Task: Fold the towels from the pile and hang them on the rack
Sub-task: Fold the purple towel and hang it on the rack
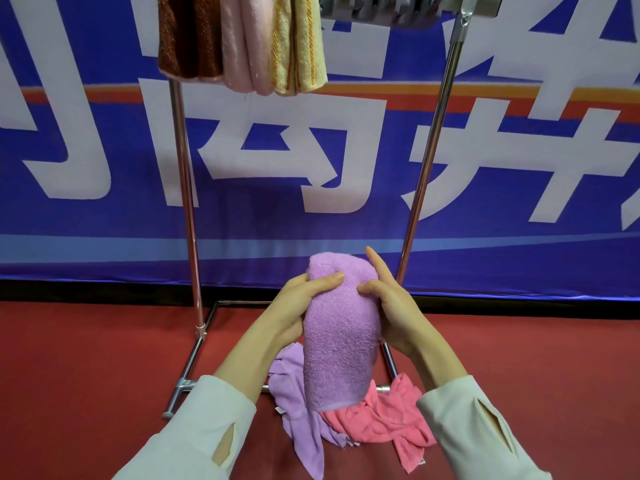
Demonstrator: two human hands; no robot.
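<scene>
Blue banner w/ white characters, orange stripe; red floor below.

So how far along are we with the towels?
Done: brown towel, pink towel and yellow towel hang on the rack. In hand: left hand and right hand hold a folded purple towel. Left: lilac towel and coral towel, crumpled on the floor.

hung towels: 3 | held towel: 1 | floor towels: 2 | rack: 1
</scene>
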